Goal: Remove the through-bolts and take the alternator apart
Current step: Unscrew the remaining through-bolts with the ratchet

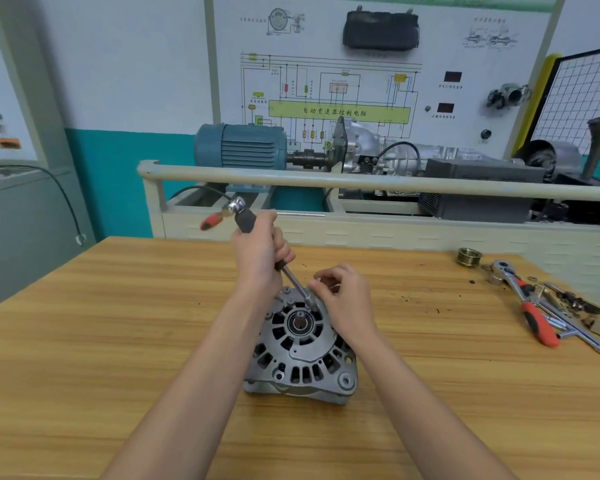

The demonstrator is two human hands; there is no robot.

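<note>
The alternator [300, 344] sits mid-surface [84, 341], well clear of every edge, with bare wood to its left and toward the near edge. The left hand [260, 258] grips an extension driver [293, 278] slanting down onto the housing's far rim; the right hand [343, 299] pinches beside its tip. A ratchet [527, 303], loose parts and a pulley [469, 257] crowd the far right corner.

Light wooden workbench [118, 341] with grain running across.
On it: grey cast-metal alternator [300, 348] mid-table; brass ribbed pulley [469, 257], red-handled ratchet wrench [525, 303] and small metal parts [575, 313] far right.
</note>
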